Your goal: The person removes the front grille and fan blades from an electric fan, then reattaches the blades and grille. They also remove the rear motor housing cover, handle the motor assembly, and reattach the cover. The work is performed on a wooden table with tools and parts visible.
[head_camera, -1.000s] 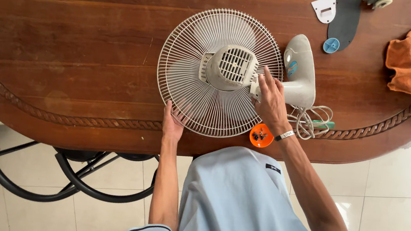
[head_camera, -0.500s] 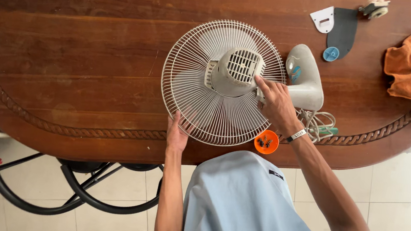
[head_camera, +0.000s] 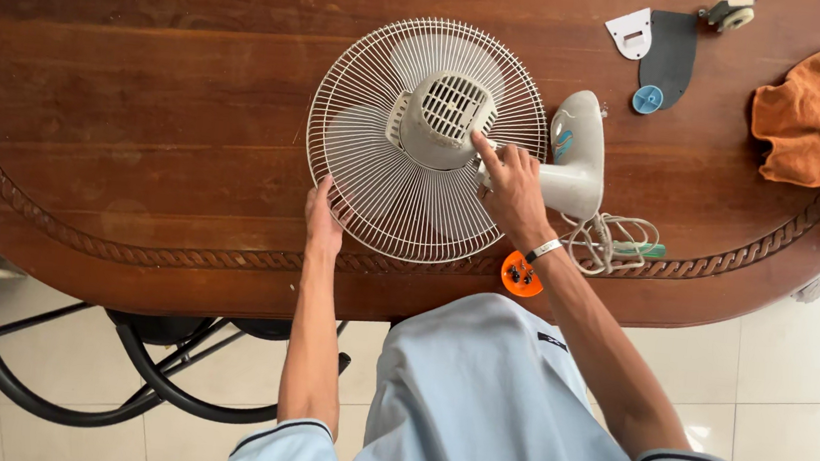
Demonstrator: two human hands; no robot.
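White table fan (head_camera: 438, 143) lying on its side, centre of the frame

Its round wire grille faces up with the vented motor housing in the middle; the stand and coiled cord lie to the right.

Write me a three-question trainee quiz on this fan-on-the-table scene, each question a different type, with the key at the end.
1. True or false: the left hand rests on the lower rim of the fan's wire guard.
2. Multiple choice: the right hand touches which part? A) the orange cloth B) the motor housing at the guard's centre C) the blue knob
3. Fill in: a small orange dish sits at the table's near edge, just beside the person's right ____.

Key: 1 true; 2 B; 3 wrist.
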